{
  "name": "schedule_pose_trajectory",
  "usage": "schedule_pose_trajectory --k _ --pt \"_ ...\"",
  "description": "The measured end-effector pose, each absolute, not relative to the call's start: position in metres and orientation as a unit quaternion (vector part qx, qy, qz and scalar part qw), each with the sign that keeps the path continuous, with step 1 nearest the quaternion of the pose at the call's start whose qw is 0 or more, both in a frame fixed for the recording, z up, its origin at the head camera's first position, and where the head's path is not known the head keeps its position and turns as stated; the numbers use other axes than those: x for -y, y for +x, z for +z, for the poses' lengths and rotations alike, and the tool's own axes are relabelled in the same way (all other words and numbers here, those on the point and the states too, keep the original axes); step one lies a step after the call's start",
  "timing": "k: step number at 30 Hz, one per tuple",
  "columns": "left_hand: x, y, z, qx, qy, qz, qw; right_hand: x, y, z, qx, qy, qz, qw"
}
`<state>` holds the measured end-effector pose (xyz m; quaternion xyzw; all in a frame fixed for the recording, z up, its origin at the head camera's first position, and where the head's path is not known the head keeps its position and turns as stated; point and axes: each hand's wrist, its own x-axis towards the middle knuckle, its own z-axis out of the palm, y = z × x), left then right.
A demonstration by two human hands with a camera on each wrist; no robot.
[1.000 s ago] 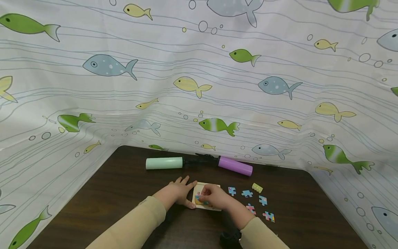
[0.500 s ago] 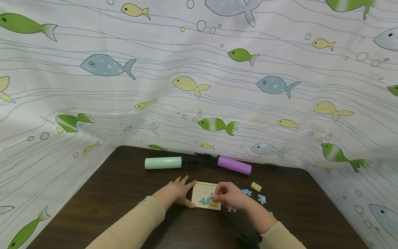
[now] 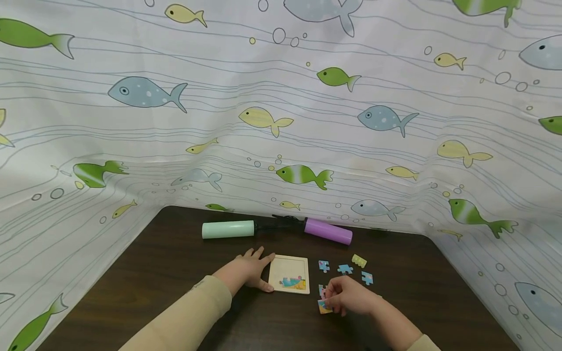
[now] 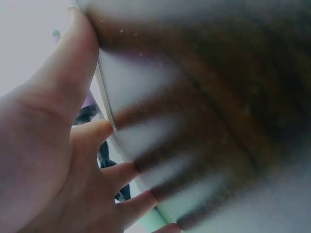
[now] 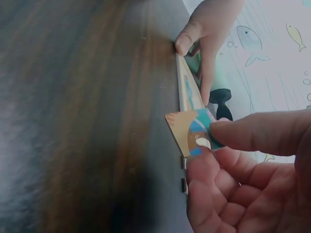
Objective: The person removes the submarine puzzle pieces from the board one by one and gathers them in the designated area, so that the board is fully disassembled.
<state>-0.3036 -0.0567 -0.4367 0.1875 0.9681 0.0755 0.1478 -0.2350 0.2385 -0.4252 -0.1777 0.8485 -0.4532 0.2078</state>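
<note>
My right hand [image 3: 351, 296] pinches a jigsaw piece [image 5: 192, 132] between thumb and fingers, to the right of the tray. Orange-yellow and blue show on that piece, and its outer edges look straight. Fingers spread, my left hand [image 3: 250, 270] rests along the left edge of a shallow wooden puzzle tray [image 3: 287, 264], thumb at the near corner and index finger at the far one. Joined blue and yellow puzzle pieces [image 3: 291, 282] lie in the tray's near right part. A pink puzzle piece [image 3: 322, 291] lies beside my right fingers, partly hidden.
Several loose pieces lie right of the tray: a blue piece [image 3: 323, 265], another blue piece [image 3: 345, 269], a yellow piece [image 3: 359, 261]. Behind the tray lies a black bar with a mint green cylinder [image 3: 228, 229] and a purple cylinder [image 3: 328, 231]. Fish-printed cloth [image 3: 246, 161] surrounds the dark table.
My right hand has moved from over the tray to its right side and now holds a piece there. The pieces in the tray are uncovered. My left hand stays at the tray's edge.
</note>
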Motion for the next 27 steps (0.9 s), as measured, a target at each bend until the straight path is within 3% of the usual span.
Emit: schedule_pose_trajectory --k 16,27 --pt "0.056 -0.301 -0.433 -0.968 0.186 0.081 0.15 -0.245 -0.234 -0.439 -0.873 -0.17 -0.415 0.193" --pt "0.057 -0.304 -0.437 -0.968 0.186 0.078 0.152 -0.226 -0.244 -0.424 -0.881 -0.196 -0.397 0.168"
